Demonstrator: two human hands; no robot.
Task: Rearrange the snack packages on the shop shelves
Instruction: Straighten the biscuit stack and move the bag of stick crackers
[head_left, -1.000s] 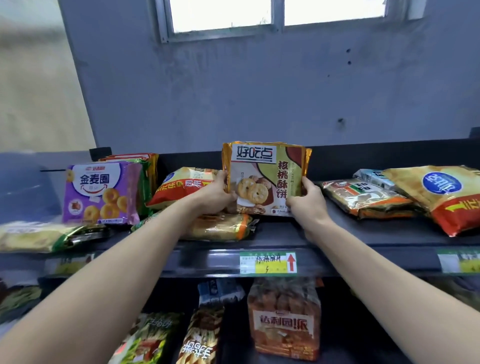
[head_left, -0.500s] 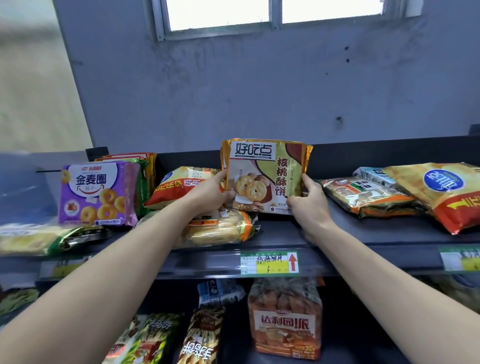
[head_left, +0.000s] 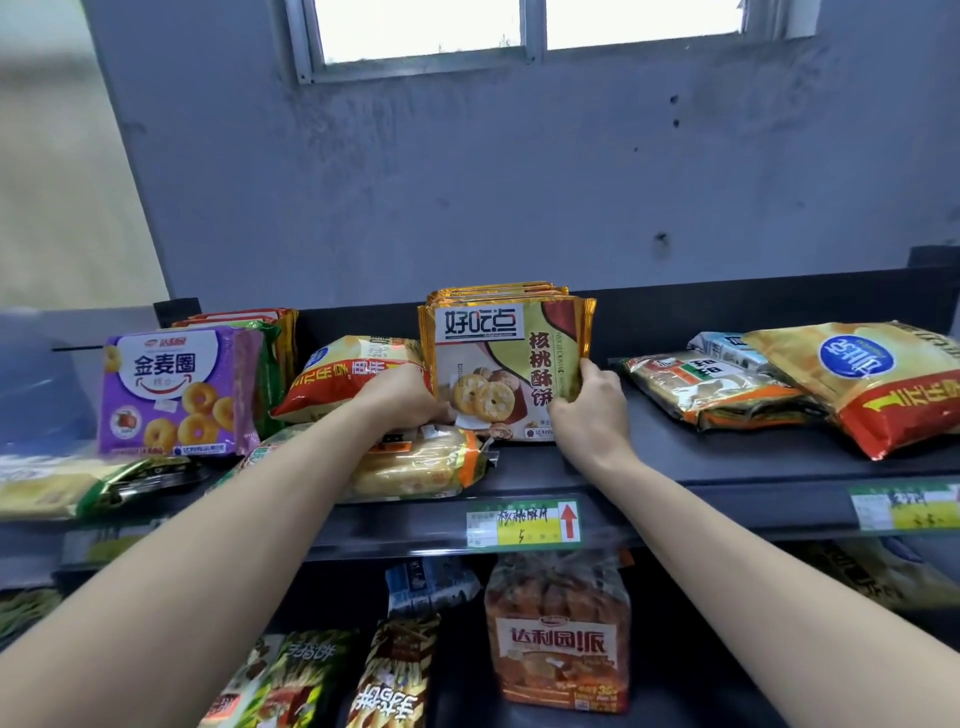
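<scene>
A stack of gold-edged walnut biscuit packages (head_left: 506, 364) stands upright in the middle of the top shelf (head_left: 727, 467). My left hand (head_left: 400, 397) grips its lower left edge and my right hand (head_left: 587, 410) grips its lower right edge. The stack's bottom rests on the shelf. A bread package (head_left: 415, 467) lies flat just below my left hand. A red and yellow bag (head_left: 337, 379) leans behind my left wrist.
A purple ring-biscuit package (head_left: 176, 389) stands at the left, with green and orange packs behind it. Flat packages (head_left: 711, 389) and a gold and red bag (head_left: 883, 379) lie at the right. The lower shelf holds a bread loaf bag (head_left: 558, 639) and stick-snack packs (head_left: 395, 675). A price label (head_left: 522, 522) sits on the shelf front.
The biscuit stack has settled lower and more upright on the shelf, and several packages now show behind the front one. Both hands have slid down to its lower corners.
</scene>
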